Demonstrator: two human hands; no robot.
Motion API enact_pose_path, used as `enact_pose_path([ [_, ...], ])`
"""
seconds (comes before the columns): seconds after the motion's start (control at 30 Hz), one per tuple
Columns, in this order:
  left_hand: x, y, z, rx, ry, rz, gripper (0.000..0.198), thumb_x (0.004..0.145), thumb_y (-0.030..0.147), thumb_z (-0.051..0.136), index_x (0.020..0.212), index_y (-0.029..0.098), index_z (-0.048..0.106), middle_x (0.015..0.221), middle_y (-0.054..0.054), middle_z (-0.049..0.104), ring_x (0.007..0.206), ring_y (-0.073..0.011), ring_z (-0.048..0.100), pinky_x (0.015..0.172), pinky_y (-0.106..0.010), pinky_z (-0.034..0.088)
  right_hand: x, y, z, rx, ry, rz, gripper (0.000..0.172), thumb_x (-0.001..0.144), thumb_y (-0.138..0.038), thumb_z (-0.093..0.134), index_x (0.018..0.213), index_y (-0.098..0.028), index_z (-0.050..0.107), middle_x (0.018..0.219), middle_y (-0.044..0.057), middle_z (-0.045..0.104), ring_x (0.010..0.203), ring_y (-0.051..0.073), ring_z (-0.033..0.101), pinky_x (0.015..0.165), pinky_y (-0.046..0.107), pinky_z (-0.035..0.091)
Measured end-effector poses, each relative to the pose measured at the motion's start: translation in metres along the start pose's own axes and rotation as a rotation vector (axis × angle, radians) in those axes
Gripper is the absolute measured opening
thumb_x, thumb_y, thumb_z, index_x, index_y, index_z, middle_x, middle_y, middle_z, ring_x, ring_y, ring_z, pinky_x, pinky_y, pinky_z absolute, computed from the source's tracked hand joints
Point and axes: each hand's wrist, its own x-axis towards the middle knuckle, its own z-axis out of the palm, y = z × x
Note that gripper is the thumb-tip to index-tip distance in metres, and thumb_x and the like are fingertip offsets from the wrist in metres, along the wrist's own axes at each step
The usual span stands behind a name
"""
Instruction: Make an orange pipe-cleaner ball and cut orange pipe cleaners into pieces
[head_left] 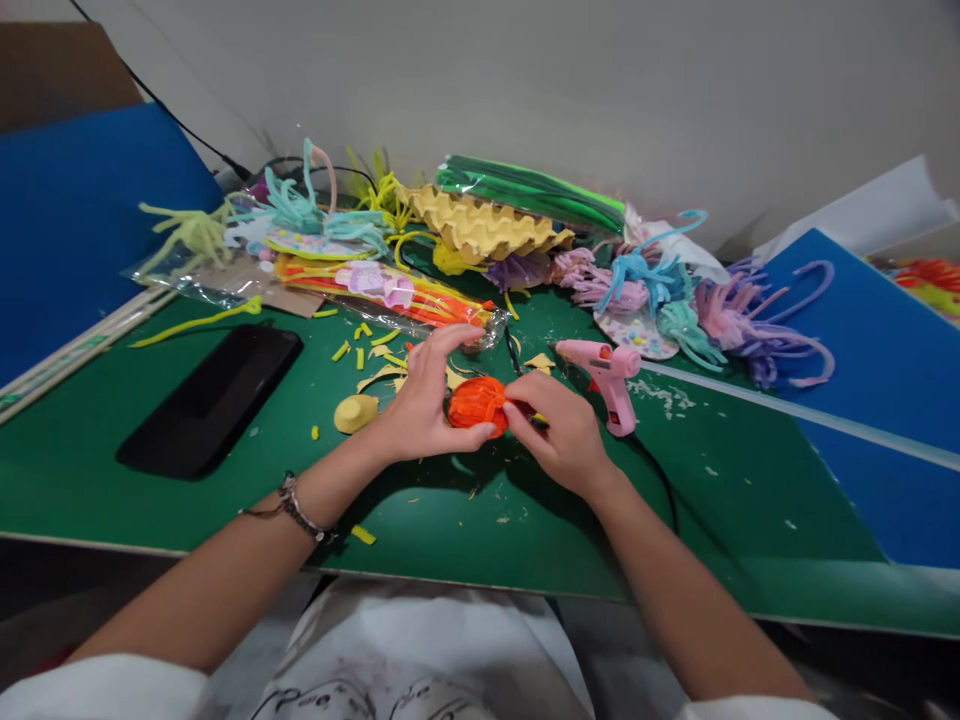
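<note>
Near edge of the glossy green counter [735, 490] slanting slightly down to the right across the lower frame. Widest open stretch at lower right, crossed by the black cord [664, 475] of a pink plastic glue gun [616, 380], right of centre. Another open strip at lower left, between the near edge and a flat black phone with rounded corners [214, 400]. Little room upward: a long heap from upper left to right, including a clear packet of green fuzzy stems [532, 195], a tan moulded egg-carton sheet [487, 225], a clear packet of orange and yellow fuzzy stems [442, 300].

Flat blue panel [90, 220] at far left; plain grey wall [525, 80] along the top. Littered surface: small yellow fuzzy snippets [363, 535], pale flecks, and a rounded tan carton cup [355, 413] just beside the left wrist.

At frame centre, between both hands, an orange fuzzy ball [472, 405]. Left hand [420, 410] in from lower left, dark braided bracelet [292, 500] on the forearm; cupped round the ball, thumb along its lower side, forefinger raised away. Firmness of that hold: cannot tell, other fingers hidden. Right hand [559, 430] in from lower right, pinching the ball's right end between thumb and forefinger.
</note>
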Motion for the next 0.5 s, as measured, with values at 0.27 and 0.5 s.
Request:
enact_pose_path([
  [0.27,-0.0018,0.0053,-0.0030,-0.162,-0.162,-0.160,0.057,0.063,0.033,0.067,0.110,0.021,0.037,0.099,-0.004,0.055,0.091,-0.0188,0.056,0.080,-0.031,0.045,0.0014,0.0024,-0.0038,-0.054,0.016,-0.043,0.007,0.082,-0.013,0.043,0.084,-0.017,0.049,0.076,0.004,0.057,0.070,0.012,0.052,0.064,0.022,0.043],
  [0.5,0.0020,0.0007,-0.0070,0.037,-0.087,-0.042,0.054,0.057,0.046,0.070,0.095,0.018,0.044,0.093,-0.007,0.057,0.086,-0.0206,0.057,0.074,-0.034,0.046,0.0028,0.0050,-0.0102,-0.329,-0.091,-0.122,0.013,0.082,-0.016,0.041,0.080,-0.013,0.053,0.071,0.007,0.059,0.064,0.015,0.054,0.059,0.025,0.043],
])
